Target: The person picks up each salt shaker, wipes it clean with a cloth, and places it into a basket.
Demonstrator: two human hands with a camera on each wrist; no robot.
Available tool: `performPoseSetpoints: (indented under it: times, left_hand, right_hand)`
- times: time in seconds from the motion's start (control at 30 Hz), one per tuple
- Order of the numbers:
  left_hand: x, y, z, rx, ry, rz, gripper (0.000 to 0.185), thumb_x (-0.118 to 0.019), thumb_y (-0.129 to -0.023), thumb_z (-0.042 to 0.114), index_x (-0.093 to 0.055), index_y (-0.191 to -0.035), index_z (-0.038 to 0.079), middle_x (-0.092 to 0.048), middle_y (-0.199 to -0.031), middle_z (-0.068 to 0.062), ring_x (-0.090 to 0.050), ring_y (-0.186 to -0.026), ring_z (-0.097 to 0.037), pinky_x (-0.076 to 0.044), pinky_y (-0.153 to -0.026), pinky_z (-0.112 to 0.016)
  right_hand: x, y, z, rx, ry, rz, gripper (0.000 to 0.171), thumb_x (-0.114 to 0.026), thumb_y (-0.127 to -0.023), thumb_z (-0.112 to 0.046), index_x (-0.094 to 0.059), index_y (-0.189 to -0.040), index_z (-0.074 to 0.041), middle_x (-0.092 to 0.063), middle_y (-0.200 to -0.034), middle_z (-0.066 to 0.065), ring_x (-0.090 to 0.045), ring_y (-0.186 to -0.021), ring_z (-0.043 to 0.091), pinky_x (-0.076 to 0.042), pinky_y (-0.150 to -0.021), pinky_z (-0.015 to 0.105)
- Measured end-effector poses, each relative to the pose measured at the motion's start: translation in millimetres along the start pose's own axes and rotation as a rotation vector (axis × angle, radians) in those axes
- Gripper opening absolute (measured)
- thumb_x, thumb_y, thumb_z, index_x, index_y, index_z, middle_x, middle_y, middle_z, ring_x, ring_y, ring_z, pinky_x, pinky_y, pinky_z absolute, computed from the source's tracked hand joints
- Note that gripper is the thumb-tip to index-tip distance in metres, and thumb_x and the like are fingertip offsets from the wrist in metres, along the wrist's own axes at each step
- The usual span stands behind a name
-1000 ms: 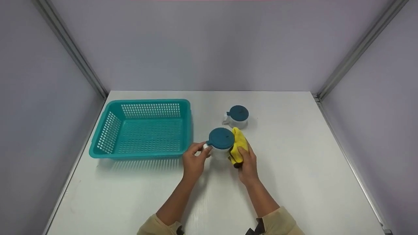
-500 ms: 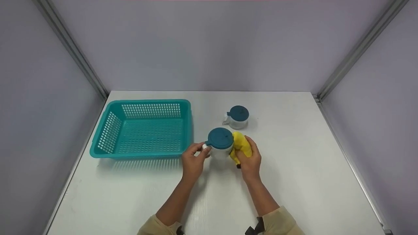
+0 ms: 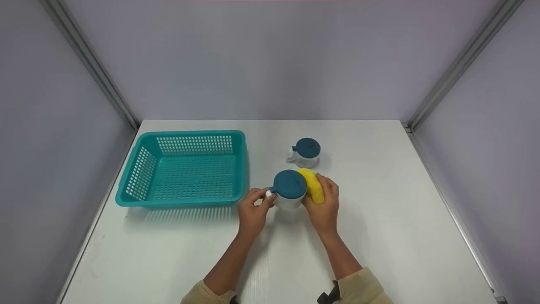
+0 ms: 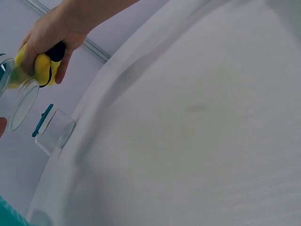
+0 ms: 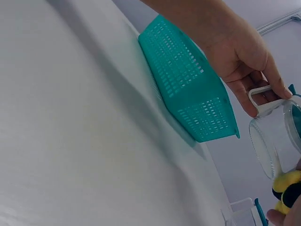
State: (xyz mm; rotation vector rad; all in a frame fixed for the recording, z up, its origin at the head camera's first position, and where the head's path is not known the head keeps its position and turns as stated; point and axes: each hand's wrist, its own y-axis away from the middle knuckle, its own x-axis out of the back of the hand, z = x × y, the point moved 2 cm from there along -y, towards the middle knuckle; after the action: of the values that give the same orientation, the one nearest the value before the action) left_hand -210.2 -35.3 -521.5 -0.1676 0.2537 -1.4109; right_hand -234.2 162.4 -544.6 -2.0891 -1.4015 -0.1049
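A white table [image 3: 379, 236] is carrying everything. A teal basket [image 3: 185, 169] is sitting on its left part, well apart from the hands. Near the middle of the table, a clear cup [image 3: 289, 192] with a teal lid and a white handle is standing between the two hands. The left hand [image 3: 252, 211] is pinching the cup's white handle [image 5: 261, 100] between curled fingers and thumb, on the cup's left side. The right hand [image 3: 324, 204] is curling its fingers round a yellow cloth [image 3: 314, 188] and pressing it against the cup's right side; a dark patch is showing on the cloth in the wrist views. A second cup [image 3: 306, 152], also clear with a teal lid, is standing just behind the first one, apart from both hands.
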Motion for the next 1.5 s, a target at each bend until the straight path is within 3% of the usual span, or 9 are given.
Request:
performPoseSetpoints:
  times: [0.3,0.47,0.63,0.83,0.9,1.07,1.33,1.4,1.5]
  left_hand:
    - [4.1,-1.2,-1.3,0.008,0.034,0.000,0.017,-0.071,-0.087,0.000,-0.073,-0.104,-0.002,-0.063,-0.089,-0.011,-0.063,-0.089,-0.020,-0.062,-0.075,-0.036]
    - [8.0,-3.2,-2.1,-0.010,0.062,-0.011,0.016,-0.071,-0.087,-0.001,-0.073,-0.103,-0.002,-0.062,-0.091,-0.015,-0.062,-0.087,-0.015,-0.062,-0.075,-0.035]
    - [8.7,-3.3,-2.8,-0.023,0.084,-0.018,0.016,-0.071,-0.087,-0.002,-0.073,-0.103,-0.002,-0.062,-0.088,-0.009,-0.062,-0.087,-0.018,-0.062,-0.075,-0.039]
    - [7.1,-2.7,-3.9,-0.016,0.079,-0.010,0.017,-0.071,-0.087,-0.001,-0.073,-0.103,-0.002,-0.062,-0.087,-0.008,-0.061,-0.087,-0.017,-0.062,-0.075,-0.039]
    - [6.7,-2.3,-4.9,-0.016,0.065,-0.006,0.016,-0.071,-0.087,-0.001,-0.073,-0.103,-0.002,-0.062,-0.087,-0.011,-0.060,-0.085,-0.015,-0.062,-0.075,-0.036]
    - [5.2,-0.5,-8.1,-0.019,0.022,0.005,0.016,-0.072,-0.087,-0.001,-0.073,-0.102,-0.002,-0.062,-0.089,-0.015,-0.059,-0.085,-0.016,-0.062,-0.074,-0.031]
    - [2.7,-0.9,-10.4,0.030,-0.044,0.012,0.017,-0.071,-0.088,0.002,-0.073,-0.105,0.001,-0.059,-0.088,-0.012,-0.057,-0.083,-0.015,-0.061,-0.075,-0.027]
    - [2.8,-2.7,-16.9,0.038,-0.051,0.014,0.017,-0.072,-0.088,0.003,-0.073,-0.105,0.002,-0.060,-0.088,-0.012,-0.057,-0.083,-0.015,-0.061,-0.074,-0.027]
    - [2.6,-4.7,-28.5,0.028,-0.062,0.014,0.018,-0.073,-0.087,0.004,-0.074,-0.105,0.004,-0.061,-0.089,-0.010,-0.057,-0.083,-0.015,-0.061,-0.073,-0.027]
  right_hand:
    - [-0.2,1.9,0.8,0.034,-0.045,-0.100,0.070,-0.074,-0.077,-0.003,-0.052,-0.141,-0.022,-0.035,-0.145,0.007,-0.044,-0.126,0.020,-0.043,-0.110,0.043]
    - [2.5,2.9,2.9,0.059,-0.087,-0.160,0.072,-0.073,-0.076,0.003,-0.053,-0.140,-0.023,-0.030,-0.154,0.002,-0.040,-0.133,0.021,-0.041,-0.110,0.032]
    - [6.8,0.4,0.0,0.039,-0.113,-0.119,0.058,-0.071,-0.081,0.000,-0.061,-0.132,-0.025,-0.039,-0.150,-0.003,-0.044,-0.131,0.017,-0.039,-0.108,0.016]
    - [14.4,-4.3,-4.4,0.032,-0.110,-0.020,0.049,-0.070,-0.082,0.004,-0.067,-0.126,-0.019,-0.043,-0.146,0.002,-0.047,-0.126,0.018,-0.039,-0.102,0.008]
    - [17.6,-6.3,-7.2,0.081,-0.090,0.020,0.047,-0.071,-0.081,0.005,-0.068,-0.124,-0.015,-0.044,-0.145,0.007,-0.047,-0.126,0.021,-0.038,-0.103,0.007]
    - [23.7,-8.9,-21.3,0.298,-0.032,0.070,0.046,-0.072,-0.078,0.010,-0.070,-0.120,-0.011,-0.046,-0.143,0.013,-0.048,-0.127,0.027,-0.038,-0.109,0.015]
    - [25.3,-3.7,-37.3,0.618,0.128,0.081,0.047,-0.071,-0.077,0.005,-0.073,-0.117,-0.018,-0.051,-0.138,0.017,-0.051,-0.124,0.029,-0.039,-0.112,0.024]
    - [24.0,-2.5,-37.7,0.670,0.185,0.069,0.044,-0.072,-0.078,0.000,-0.074,-0.117,-0.020,-0.053,-0.137,0.017,-0.052,-0.122,0.029,-0.038,-0.113,0.024]
    - [21.8,-2.4,-35.0,0.673,0.220,0.068,0.043,-0.073,-0.077,-0.001,-0.074,-0.116,-0.021,-0.054,-0.137,0.015,-0.052,-0.121,0.030,-0.037,-0.113,0.022]
